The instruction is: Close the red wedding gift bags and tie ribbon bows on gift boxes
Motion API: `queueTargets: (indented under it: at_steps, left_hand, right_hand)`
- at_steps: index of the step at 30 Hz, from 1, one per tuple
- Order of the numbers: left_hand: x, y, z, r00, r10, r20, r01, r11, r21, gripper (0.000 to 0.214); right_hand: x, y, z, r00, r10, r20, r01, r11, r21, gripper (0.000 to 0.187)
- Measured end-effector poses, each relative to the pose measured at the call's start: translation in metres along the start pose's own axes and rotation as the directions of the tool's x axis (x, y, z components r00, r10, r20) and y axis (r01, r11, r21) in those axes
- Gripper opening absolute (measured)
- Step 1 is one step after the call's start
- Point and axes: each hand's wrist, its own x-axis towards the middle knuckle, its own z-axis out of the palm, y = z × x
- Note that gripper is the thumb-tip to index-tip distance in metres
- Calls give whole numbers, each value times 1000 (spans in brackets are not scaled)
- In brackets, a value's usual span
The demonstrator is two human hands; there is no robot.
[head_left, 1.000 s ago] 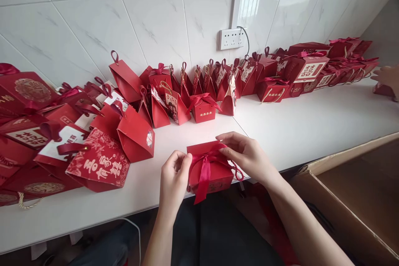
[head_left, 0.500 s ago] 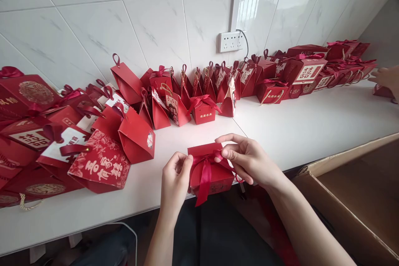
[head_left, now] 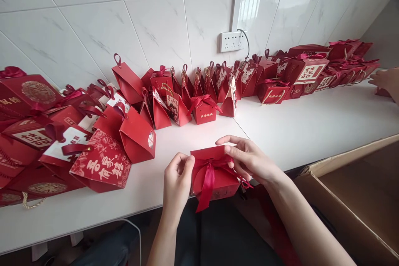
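A small red gift box [head_left: 218,178] with a red ribbon bow [head_left: 209,170] sits at the near edge of the white counter [head_left: 311,124], one ribbon tail hanging over the edge. My left hand [head_left: 177,183] pinches the left loop of the bow at the box's left side. My right hand [head_left: 249,158] pinches the bow's right side on top of the box, its other fingers spread.
Many red gift boxes and bags [head_left: 174,91] line the tiled wall from left to right. A larger pile [head_left: 62,133] fills the left. A wall socket [head_left: 231,41] is behind. An open cardboard carton [head_left: 358,199] stands at lower right. Another person's hand [head_left: 385,80] reaches in at far right.
The box has shifted slightly toward me and tilted at the counter edge. Both hands stay pinched on the bow, drawn a little closer in.
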Motion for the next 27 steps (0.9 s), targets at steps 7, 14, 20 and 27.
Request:
queueTargets:
  at_steps: [7, 14, 20, 27]
  left_hand:
    - [-2, -2, 2, 999, 11, -31, -11, 1000, -14, 35]
    - [-3, -3, 2, 1000, 12, -17, -13, 1000, -18, 34]
    - [-3, -2, 2, 1000, 9, -28, -9, 1000, -27, 34]
    - [-5, 0, 0, 1000, -9, 25, 8, 1000, 9, 42]
  right_hand:
    - [5, 3, 2, 988, -7, -157, 13, 999, 36, 39]
    - [8, 10, 0, 956, -17, -294, 12, 1000, -20, 42]
    - [2, 8, 0, 911, -235, -338, 102, 924, -367, 43]
    - [5, 5, -4, 920, -121, -372, -52, 905, -422, 56]
